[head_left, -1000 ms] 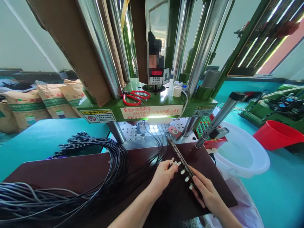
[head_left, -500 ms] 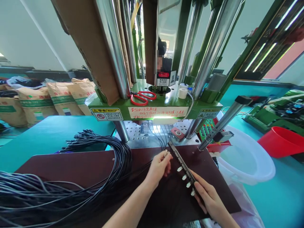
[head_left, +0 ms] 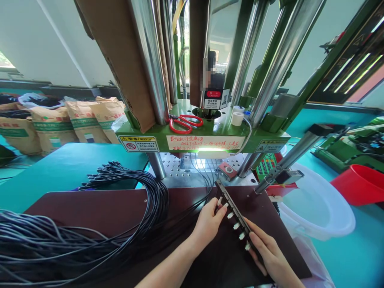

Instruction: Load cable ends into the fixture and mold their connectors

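Note:
My right hand (head_left: 267, 250) is wrapped around the lower end of a long dark bar (head_left: 228, 198), which slants up and to the left. Several small white connectors (head_left: 236, 226) stick out along the bar's left side. Beside its upper half, my left hand (head_left: 207, 222) is closed in a pinch on a small white connector (head_left: 220, 201). Whether that piece touches the bar, I cannot tell. Thin dark cables (head_left: 192, 208) run near the left hand, and the fingers partly hide their ends.
A thick bundle of black cables (head_left: 157, 196) lies on the brown worktop (head_left: 99, 204) at left. Behind stands a green press (head_left: 144, 130) with red-handled scissors (head_left: 181, 124) on it. A translucent tub (head_left: 327, 224) and red bucket (head_left: 360, 184) are at right.
My left hand has moved down and right toward the bar, bringing its pinched connector beside the bar's upper half. My right hand keeps its hold on the bar. The view has shifted slightly.

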`<state>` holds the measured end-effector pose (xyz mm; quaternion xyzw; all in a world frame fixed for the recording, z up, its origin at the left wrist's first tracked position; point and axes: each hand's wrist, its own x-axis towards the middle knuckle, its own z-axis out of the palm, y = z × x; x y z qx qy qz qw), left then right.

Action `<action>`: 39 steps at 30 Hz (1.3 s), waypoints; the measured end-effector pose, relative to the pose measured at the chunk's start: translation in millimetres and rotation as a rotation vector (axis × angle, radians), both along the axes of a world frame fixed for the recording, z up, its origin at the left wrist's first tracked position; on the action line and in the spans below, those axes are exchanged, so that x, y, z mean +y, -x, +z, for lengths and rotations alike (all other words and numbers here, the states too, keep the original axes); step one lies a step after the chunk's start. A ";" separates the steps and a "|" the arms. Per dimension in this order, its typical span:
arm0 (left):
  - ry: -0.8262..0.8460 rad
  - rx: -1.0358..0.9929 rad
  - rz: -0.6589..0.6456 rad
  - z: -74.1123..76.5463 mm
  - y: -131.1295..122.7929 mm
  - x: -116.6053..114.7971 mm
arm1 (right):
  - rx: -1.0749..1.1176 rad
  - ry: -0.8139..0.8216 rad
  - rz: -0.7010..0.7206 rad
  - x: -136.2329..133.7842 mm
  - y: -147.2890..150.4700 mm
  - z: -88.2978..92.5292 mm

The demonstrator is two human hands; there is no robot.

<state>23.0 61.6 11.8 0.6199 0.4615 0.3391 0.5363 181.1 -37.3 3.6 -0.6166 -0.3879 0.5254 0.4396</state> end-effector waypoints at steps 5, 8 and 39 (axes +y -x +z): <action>0.018 0.028 -0.021 -2.0 1.8 2.2 | 0.027 0.007 0.014 0.6 -1.3 0.4; 0.034 0.018 -0.045 -2.9 1.4 1.5 | 0.026 -0.004 0.035 0.9 -1.7 2.1; 0.340 -0.231 0.007 11.9 13.8 8.6 | -0.049 -0.018 0.162 -1.2 -10.2 -3.8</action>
